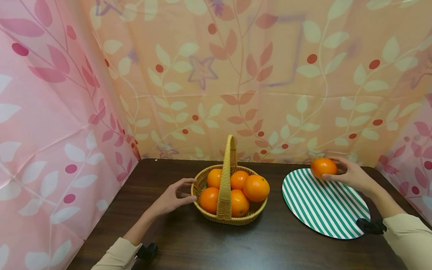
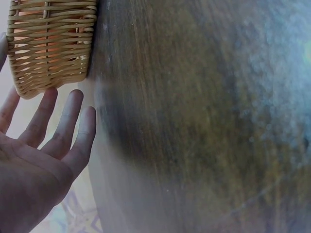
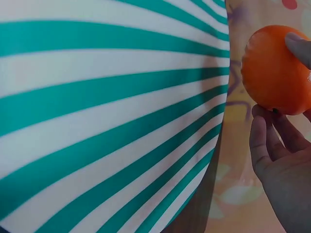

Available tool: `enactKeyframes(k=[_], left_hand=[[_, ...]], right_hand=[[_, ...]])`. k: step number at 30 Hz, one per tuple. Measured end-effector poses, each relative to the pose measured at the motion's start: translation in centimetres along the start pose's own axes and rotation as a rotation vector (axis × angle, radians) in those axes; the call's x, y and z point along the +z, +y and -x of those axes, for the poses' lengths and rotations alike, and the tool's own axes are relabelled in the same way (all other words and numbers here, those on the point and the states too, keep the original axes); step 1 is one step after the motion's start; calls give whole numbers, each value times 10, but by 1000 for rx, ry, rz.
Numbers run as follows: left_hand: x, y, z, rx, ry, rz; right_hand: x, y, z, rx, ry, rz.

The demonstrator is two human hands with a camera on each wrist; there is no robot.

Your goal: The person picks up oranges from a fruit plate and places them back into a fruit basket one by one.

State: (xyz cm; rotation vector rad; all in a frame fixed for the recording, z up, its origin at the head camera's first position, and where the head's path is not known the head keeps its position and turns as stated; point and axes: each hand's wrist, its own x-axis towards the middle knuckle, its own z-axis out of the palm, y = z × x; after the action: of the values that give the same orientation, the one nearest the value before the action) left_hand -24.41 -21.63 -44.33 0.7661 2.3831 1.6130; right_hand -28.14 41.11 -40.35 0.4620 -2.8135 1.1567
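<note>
An orange [image 1: 324, 168] is gripped by my right hand [image 1: 351, 175] over the far edge of a green-and-white striped oval placemat [image 1: 324, 204]. In the right wrist view, the thumb lies on one side of the orange [image 3: 277, 70] and the fingers on the other. My left hand [image 1: 173, 197] is at the left rim of a wicker basket [image 1: 231, 221], its fingers spread and gently bent, fingertips right at the weave. Several oranges [image 1: 256, 188] fill the basket, partly hidden by its tall handle [image 1: 224, 191]. The left wrist view shows the basket's woven side [image 2: 53, 53] beyond the fingertips.
A dark wooden table [image 1: 216, 247] carries the basket in the middle and the placemat to its right. Floral cloth [image 1: 216, 82] hangs behind the table's back edge, with pink cloth [image 1: 50, 131] along the left side. A dark band [image 1: 371, 226] circles the right wrist.
</note>
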Motion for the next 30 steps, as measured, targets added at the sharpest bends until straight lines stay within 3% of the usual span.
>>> enactKeyframes(k=[12, 30], left_hand=[[0, 0, 0, 0, 2, -6], [1, -1, 0, 15, 6, 2]], right_hand=[[18, -42, -23, -71, -30, -82], [61, -92, -65, -164, -131, -303]])
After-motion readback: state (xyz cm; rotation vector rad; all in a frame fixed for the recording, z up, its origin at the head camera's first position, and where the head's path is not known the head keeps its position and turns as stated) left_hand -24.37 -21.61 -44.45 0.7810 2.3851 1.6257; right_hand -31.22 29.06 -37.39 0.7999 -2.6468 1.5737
